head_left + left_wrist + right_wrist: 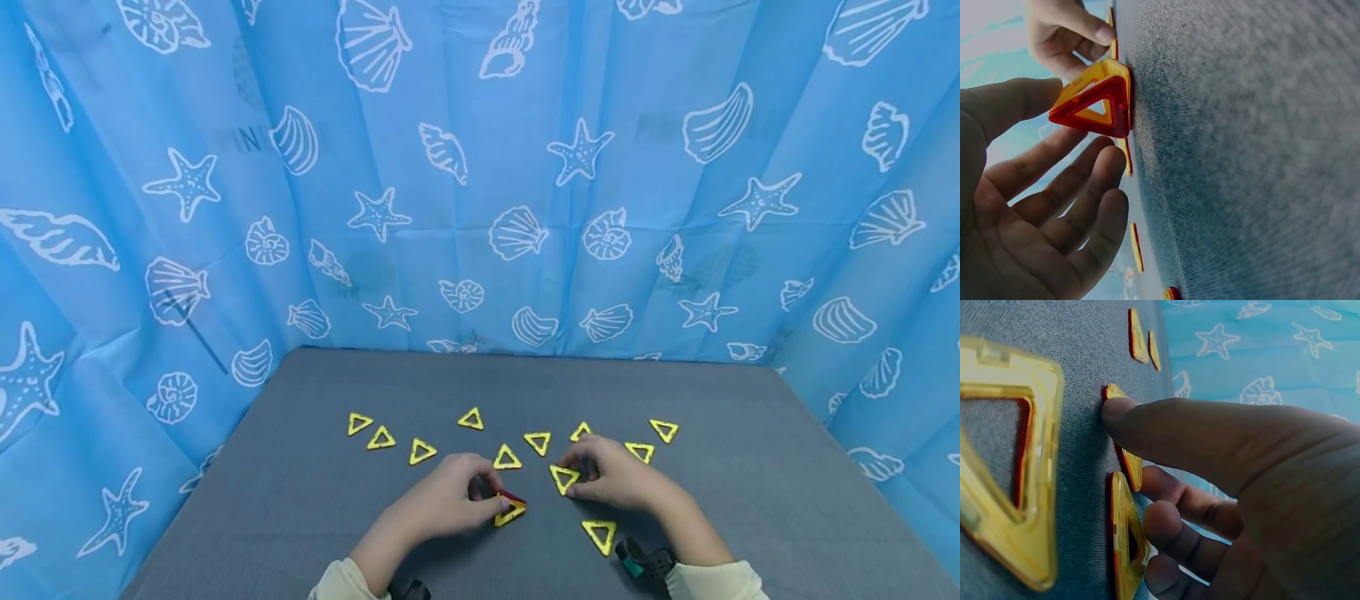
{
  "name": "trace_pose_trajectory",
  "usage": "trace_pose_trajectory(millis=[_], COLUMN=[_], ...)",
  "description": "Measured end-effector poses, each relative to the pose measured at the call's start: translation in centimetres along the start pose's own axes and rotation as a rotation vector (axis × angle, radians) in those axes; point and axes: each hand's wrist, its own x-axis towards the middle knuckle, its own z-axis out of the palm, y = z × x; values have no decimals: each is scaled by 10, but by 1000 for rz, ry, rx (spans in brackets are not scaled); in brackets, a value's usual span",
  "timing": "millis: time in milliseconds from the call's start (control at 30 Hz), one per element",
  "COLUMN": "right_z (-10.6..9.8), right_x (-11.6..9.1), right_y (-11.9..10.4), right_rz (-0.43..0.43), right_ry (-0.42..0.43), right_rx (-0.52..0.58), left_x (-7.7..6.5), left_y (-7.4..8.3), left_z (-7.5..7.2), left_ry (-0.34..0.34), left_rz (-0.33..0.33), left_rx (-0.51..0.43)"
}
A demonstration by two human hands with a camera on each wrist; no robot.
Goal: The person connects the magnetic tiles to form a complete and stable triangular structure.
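Note:
Between thumb and fingers my left hand point(453, 500) pinches magnetic triangle tiles near the front middle of the table. A red triangular tile point(1121, 115) stands tilted against a yellow one point(1112, 67), meeting along an edge. The remaining fingers of that hand are loosely bent. To the right, my right hand point(618, 475) grips a yellow triangle tile point(574, 476) low at the table, thumb on its near side and index finger at its far side. In the right wrist view the thumb covers part of this tile point(1132, 469).
Several yellow triangle tiles lie flat on the grey table point(337, 517). One tile point(599, 537) is just in front of the right hand, another point(507, 457) beyond the left hand. A blue shell-patterned curtain point(480, 183) encloses the back and sides.

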Motion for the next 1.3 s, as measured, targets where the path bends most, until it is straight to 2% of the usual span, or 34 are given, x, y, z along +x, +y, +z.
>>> trace_pose_trajectory(millis=[500, 900, 1067, 1300], right_z=[0, 2, 1, 2], right_x=[1, 1, 2, 1], right_y=[-3, 0, 0, 0], right_rz=[20, 5, 0, 3], right_ry=[9, 5, 5, -8], right_rx=[-32, -17, -19, -17], left_x=[0, -4, -5, -4], left_y=[2, 10, 11, 6], left_z=[2, 5, 4, 1], left_ry=[86, 91, 74, -26], left_rz=[46, 49, 31, 0], left_rx=[16, -12, -12, 1])
